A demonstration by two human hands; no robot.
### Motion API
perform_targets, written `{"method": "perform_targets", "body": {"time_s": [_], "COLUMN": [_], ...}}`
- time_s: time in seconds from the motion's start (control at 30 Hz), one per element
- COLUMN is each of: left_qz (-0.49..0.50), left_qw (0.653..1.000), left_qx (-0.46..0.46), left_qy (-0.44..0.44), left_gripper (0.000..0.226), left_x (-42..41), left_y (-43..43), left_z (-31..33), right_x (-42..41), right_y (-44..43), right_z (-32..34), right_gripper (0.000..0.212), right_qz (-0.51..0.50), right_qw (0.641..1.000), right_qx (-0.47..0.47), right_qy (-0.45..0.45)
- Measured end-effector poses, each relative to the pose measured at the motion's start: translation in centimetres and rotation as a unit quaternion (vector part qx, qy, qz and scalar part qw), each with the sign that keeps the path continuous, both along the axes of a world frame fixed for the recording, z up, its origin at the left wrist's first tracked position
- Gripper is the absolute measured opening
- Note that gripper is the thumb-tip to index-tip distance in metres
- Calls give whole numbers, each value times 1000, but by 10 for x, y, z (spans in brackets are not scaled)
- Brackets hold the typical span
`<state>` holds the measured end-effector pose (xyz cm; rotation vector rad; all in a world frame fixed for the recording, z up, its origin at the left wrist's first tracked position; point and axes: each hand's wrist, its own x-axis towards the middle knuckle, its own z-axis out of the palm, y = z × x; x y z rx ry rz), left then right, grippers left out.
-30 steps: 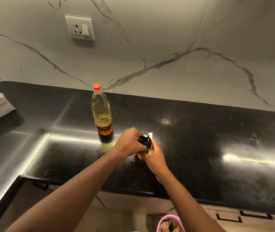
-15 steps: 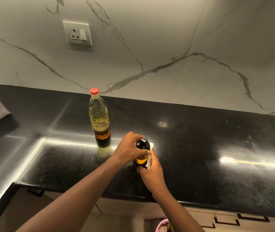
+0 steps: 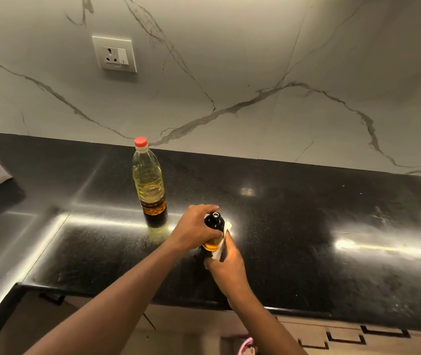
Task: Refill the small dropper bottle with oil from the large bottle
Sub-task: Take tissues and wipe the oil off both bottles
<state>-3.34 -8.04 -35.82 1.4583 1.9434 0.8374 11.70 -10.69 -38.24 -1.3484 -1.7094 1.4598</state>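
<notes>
Small dropper bottle point(image 3: 214, 223): black top, amber oil, white paper on its rt side, upright over black counter point(image 3: 306, 226). L hand point(image 3: 194, 230) curls round its upper part; R hand point(image 3: 227, 268) grips base. Large bottle point(image 3: 149, 180), red cap, stands behind-left, apart.

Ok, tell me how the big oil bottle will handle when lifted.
The large bottle looks tall and narrow, so a sideways nudge may tip it. It seems mostly full, likely heavy. Its red cap is on, so spilling seems unlikely.
</notes>
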Motion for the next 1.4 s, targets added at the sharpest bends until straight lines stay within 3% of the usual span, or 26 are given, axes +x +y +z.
{"method": "perform_targets", "body": {"time_s": [0.13,0.2,0.23,0.33,0.43,0.57,0.7,0.9,1.17,1.3,1.4], "left_qz": [20,16,8,-21,-26,40,36,3,-20,-50,9], "left_qw": [999,1000,1000,999,997,999,999,1000,1000,998,1000], "left_qx": [31,23,15,-35,-40,2,3,-16,-10,-17,5], "left_qy": [17,9,3,-36,-59,-2,4,2,21,22,27], "left_gripper": [46,43,47,89,103,81,58,90,64,82,85], "left_x": [3,3,2,-2,-4,2,3,2,6,4,7], "left_y": [-4,-4,-3,-1,-1,-4,-3,-4,-4,-5,-9], "left_z": [-1,0,0,3,3,0,0,4,9,9,3], "right_x": [-3,-6,-7,-3,1,0,-5,-1,-4,0,7], "right_y": [7,16,20,18,0,-5,15,-5,25,17,8], "right_z": [-1,-1,0,0,0,0,-1,1,0,-1,-7], "right_gripper": [83,83,84,86,86,93,93,98,90,99,104], "right_qz": [0,-9,-11,-6,0,11,1,18,14,30,40], "right_qw": [1000,1000,1000,1000,1000,1000,1000,1000,1000,999,999], "right_qx": [-6,-11,-14,-14,3,8,-13,2,4,15,19], "right_qy": [-1,3,6,14,13,19,21,6,10,1,-9]}}
